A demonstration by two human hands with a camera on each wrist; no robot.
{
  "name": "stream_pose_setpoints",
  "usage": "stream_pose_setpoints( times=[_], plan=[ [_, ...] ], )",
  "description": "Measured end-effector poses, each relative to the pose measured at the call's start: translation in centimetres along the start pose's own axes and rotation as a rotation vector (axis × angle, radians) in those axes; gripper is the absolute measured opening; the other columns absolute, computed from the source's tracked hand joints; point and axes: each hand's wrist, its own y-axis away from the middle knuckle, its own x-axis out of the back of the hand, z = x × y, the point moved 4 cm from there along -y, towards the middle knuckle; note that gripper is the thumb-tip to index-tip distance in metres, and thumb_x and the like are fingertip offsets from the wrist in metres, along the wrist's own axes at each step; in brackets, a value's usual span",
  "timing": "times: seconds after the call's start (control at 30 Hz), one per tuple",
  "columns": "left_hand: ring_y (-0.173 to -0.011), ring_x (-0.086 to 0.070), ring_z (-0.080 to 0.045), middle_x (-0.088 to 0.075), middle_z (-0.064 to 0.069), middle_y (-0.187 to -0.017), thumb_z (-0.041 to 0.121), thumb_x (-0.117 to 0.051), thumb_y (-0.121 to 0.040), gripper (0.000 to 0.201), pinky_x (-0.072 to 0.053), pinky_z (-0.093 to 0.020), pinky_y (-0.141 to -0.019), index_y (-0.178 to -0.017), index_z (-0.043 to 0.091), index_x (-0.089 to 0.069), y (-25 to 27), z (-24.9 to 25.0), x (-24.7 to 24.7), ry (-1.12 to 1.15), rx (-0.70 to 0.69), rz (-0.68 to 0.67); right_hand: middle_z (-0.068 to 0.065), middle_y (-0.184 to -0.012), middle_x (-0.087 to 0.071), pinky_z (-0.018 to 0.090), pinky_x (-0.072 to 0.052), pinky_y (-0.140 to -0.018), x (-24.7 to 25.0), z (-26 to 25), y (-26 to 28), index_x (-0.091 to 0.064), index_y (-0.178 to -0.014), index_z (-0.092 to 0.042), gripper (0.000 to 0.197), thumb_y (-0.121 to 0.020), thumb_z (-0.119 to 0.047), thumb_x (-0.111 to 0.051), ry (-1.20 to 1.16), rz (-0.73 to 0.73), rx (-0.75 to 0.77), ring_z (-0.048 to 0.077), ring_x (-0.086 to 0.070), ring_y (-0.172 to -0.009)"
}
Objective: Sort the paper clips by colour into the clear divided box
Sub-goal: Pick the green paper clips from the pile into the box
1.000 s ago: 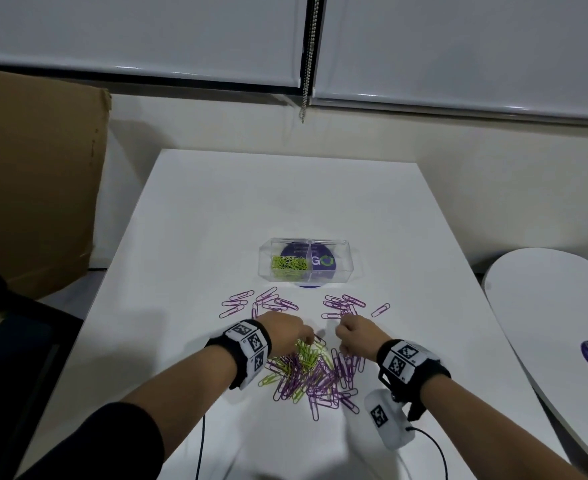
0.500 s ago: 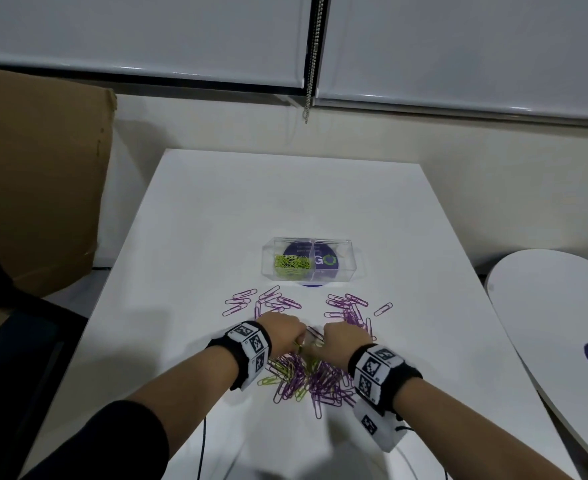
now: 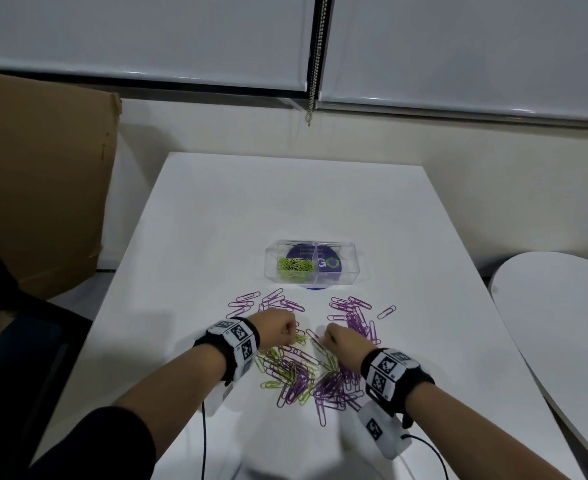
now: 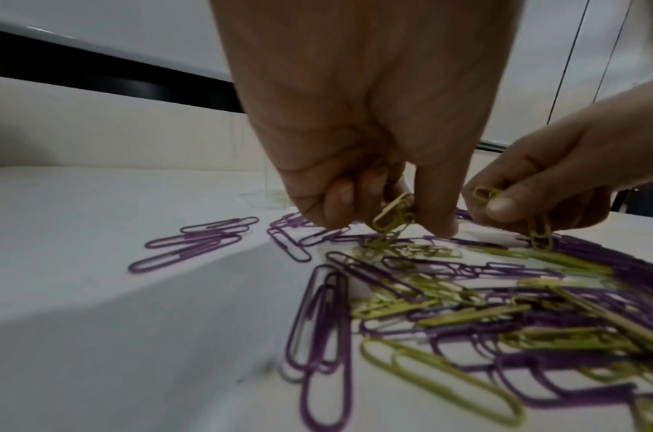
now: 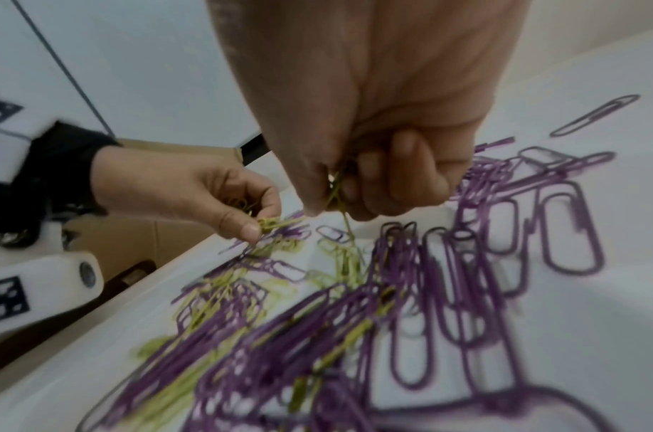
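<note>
A mixed heap of purple and green paper clips (image 3: pixel 306 375) lies on the white table (image 3: pixel 285 209) in front of me. Beyond it stands the clear divided box (image 3: pixel 311 261); its left compartment holds green clips (image 3: pixel 294 265), and the right one shows only a purple sticker under the box. My left hand (image 3: pixel 290 332) pinches green clips (image 4: pixel 391 212) just above the heap's far edge. My right hand (image 3: pixel 330 339), close beside it, pinches green clips (image 5: pixel 336 193) too; one dangles from its fingers (image 4: pixel 539 231).
Loose purple clips (image 3: pixel 264 303) lie spread between the heap and the box, with more at the right (image 3: pixel 353 311). A brown cardboard sheet (image 3: pixel 39 188) leans at the left. A round white table (image 3: pixel 562 323) stands to the right.
My right hand came left to meet the left hand half a second ago and has now drawn slightly apart from it. Both stay over the heap's far edge.
</note>
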Motion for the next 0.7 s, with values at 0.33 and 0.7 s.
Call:
stream_pose_setpoints(
  times=[0.33, 0.7],
  plan=[
    [-0.119, -0.055, -0.027, -0.058, -0.009, -0.131, 0.014, -0.033, -0.101, 0.032, -0.042, -0.035, -0.100, -0.117, 0.007, -0.059, 0.2, -1.2, 0.5, 0.210, 0.033, 0.020, -0.002, -0.065, -0.053, 0.009, -0.034, -0.039, 2.2, 1.8, -0.3, -0.052, -0.112, -0.010, 0.020, -0.097, -0.009, -0.039, -0.442, 0.056, -0.042, 0.008, -0.042, -0.051],
    [-0.090, -0.053, -0.017, -0.060, -0.011, -0.107, -0.009, -0.032, -0.092, 0.043, -0.037, -0.011, -0.062, -0.126, 0.005, -0.055, -0.1, -1.2, 1.0, 0.200, 0.030, 0.099, 0.011, -0.101, -0.059, 0.025, -0.041, -0.073, 1.7, 1.6, -0.1, -0.050, -0.087, -0.012, 0.019, -0.097, -0.011, -0.034, -0.177, 0.059, -0.072, 0.025, -0.056, -0.094]
  ],
)
